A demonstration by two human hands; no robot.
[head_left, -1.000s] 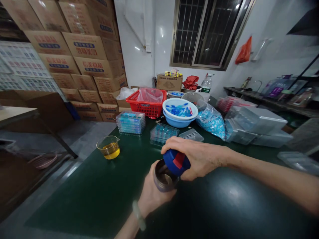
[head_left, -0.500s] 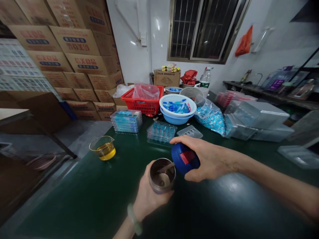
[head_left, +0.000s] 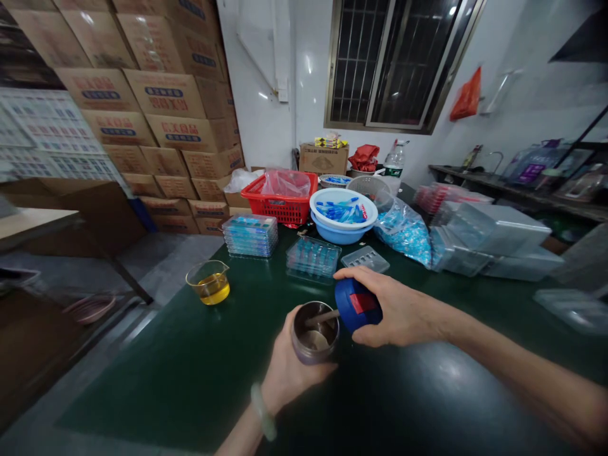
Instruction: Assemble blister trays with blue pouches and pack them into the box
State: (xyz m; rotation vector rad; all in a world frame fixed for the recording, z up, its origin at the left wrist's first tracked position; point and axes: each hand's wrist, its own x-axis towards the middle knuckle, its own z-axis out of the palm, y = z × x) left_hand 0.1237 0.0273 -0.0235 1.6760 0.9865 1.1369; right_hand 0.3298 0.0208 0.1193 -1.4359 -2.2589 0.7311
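My left hand (head_left: 285, 370) is wrapped round an open metal tumbler (head_left: 304, 354), tilted so its shiny inside faces me. At the tumbler's right, my right hand (head_left: 389, 310) grips a blue lid (head_left: 348, 307) with a red patch on it. A greyish straw-like stem (head_left: 323, 318) runs from the lid into the tumbler's mouth. The lid is tipped on its side, off the rim. To the left stands a glass beaker (head_left: 209, 285) with yellow liquid in it. What the tumbler holds, if anything, I cannot make out.
On the green table (head_left: 190, 380) are stacked clear cases (head_left: 251, 235), a clear tray (head_left: 313, 256), a white basin (head_left: 342, 209) of blue pieces, a red basket (head_left: 280, 204) and a bag of blue pieces (head_left: 403, 231). Plastic boxes (head_left: 498, 228) stand at right, cartons (head_left: 180, 133) behind left.
The camera view has shifted, so the table and background sit a little lower and farther right. Both hands keep their grips, and the stem still reaches into the tumbler.
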